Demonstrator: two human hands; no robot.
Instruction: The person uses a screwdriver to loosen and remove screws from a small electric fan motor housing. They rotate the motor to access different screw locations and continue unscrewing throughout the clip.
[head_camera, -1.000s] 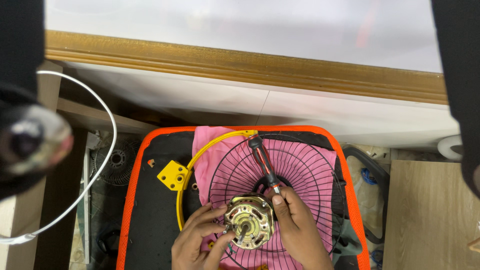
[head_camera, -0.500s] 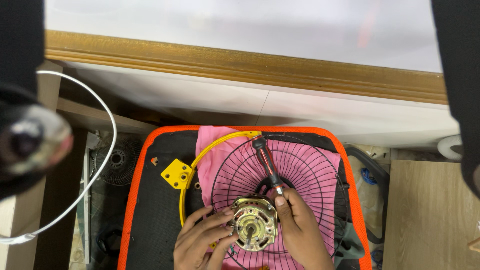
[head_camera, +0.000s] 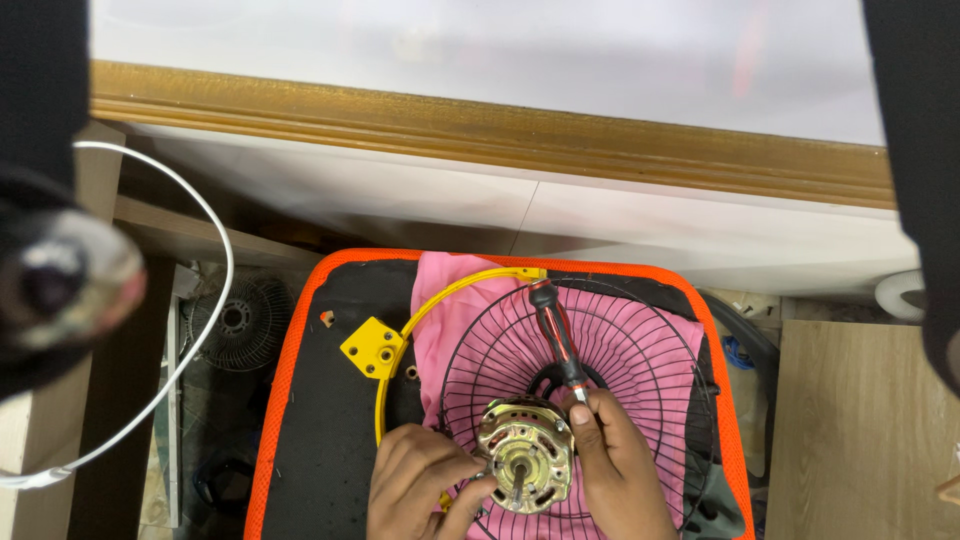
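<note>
A brass-coloured fan motor (head_camera: 522, 462) rests on a black wire fan guard (head_camera: 620, 350) laid over pink cloth (head_camera: 455, 300). My left hand (head_camera: 415, 485) grips the motor's left side, fingers near its shaft. My right hand (head_camera: 625, 470) holds a red-and-black screwdriver (head_camera: 556, 335) by its lower end, the handle pointing away from me and the tip hidden at the motor's right edge.
The guard lies on a black mat with an orange rim (head_camera: 295, 400). A yellow ring with a square bracket (head_camera: 372, 348) curves along the guard's left. Another fan grille (head_camera: 240, 320) lies on the floor at left. A wooden board (head_camera: 860, 430) is at right.
The view has shifted slightly and the screwdriver handle has tilted a little; both hands stay on the motor.
</note>
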